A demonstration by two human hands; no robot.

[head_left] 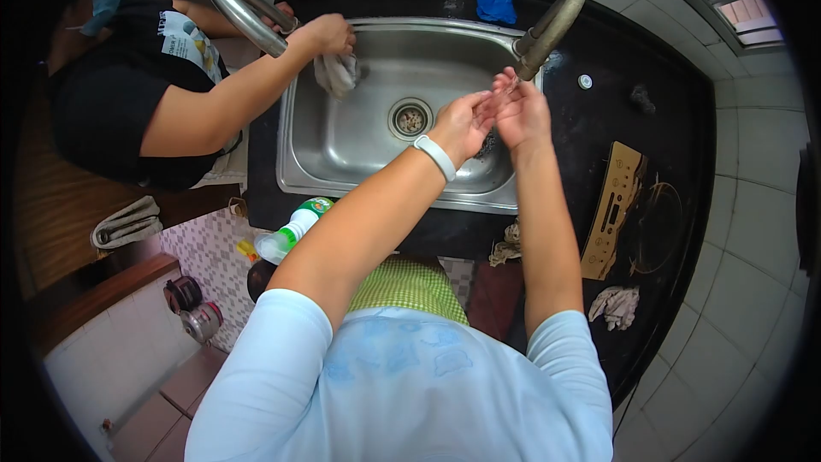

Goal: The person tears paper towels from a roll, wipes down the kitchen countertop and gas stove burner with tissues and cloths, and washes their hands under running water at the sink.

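Both of my hands are over the right side of the steel sink (342, 150), close together under the right faucet (552, 34). My left hand (464, 127), with a white band on its wrist, has its fingers apart and touches or nearly touches the other hand. My right hand (522, 109) is palm up with loosely curled fingers, right below the spout. Neither palm shows an object. Some water seems to run over the fingers. The drain (410, 119) lies left of my left hand.
At the left, another person (205, 111) holds a grey cloth (336, 74) over the sink by the left faucet (244, 13). A blue cloth (496, 3) lies behind the sink, a green-white bottle (299, 222) at its front. An induction cooktop (614, 210) and a crumpled rag (614, 307) are at right.
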